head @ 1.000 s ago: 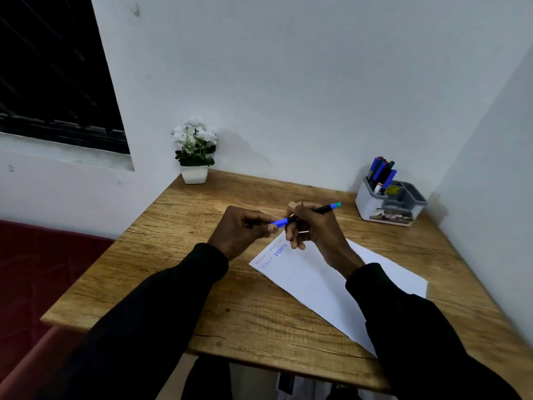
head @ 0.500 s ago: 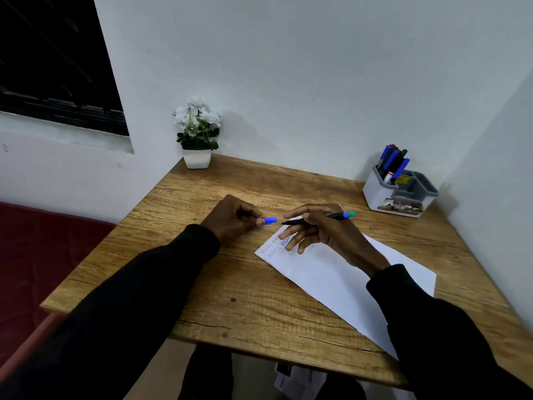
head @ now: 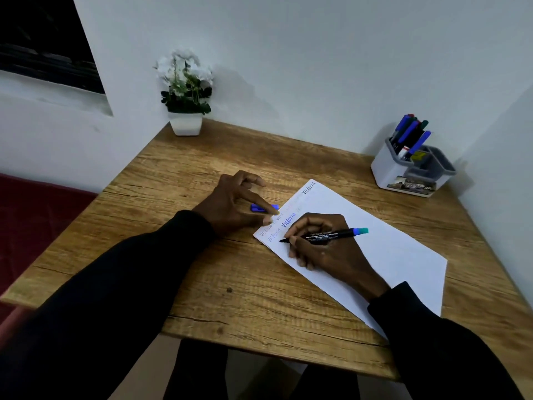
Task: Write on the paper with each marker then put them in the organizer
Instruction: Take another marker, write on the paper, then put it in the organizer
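Far left: a dark window (head: 43,39) in the white wall, w/ a dark-red seat (head: 34,215) below it. At the back-left corner of the wooden tabletop (head: 230,298) stands a small white square pot of white flowers (head: 185,122).

The left hand (head: 230,206), black sleeve, rests left of centre. Its fingers are spread & mostly straight, gripping nothing. Index and thumb tips reach the left edge of the white sheet of paper (head: 389,255). A small blue marker cap (head: 258,208) lies on the tabletop right under that index finger; touching or not, can't tell.

The paper lies at an angle, centre to right, w/ a few handwritten words in black & blue along its left end. The right hand (head: 326,246) sits on it, fingers curled round a black marker with a teal-blue end (head: 331,235). The uncapped tip is down at the sheet just below the blue writing, barrel pointing right.

Far right, in the back corner & well apart from the paper, stands a white-and-grey plastic organizer (head: 386,171). Several blue and dark markers (head: 409,134) stand in its back-left compartment.
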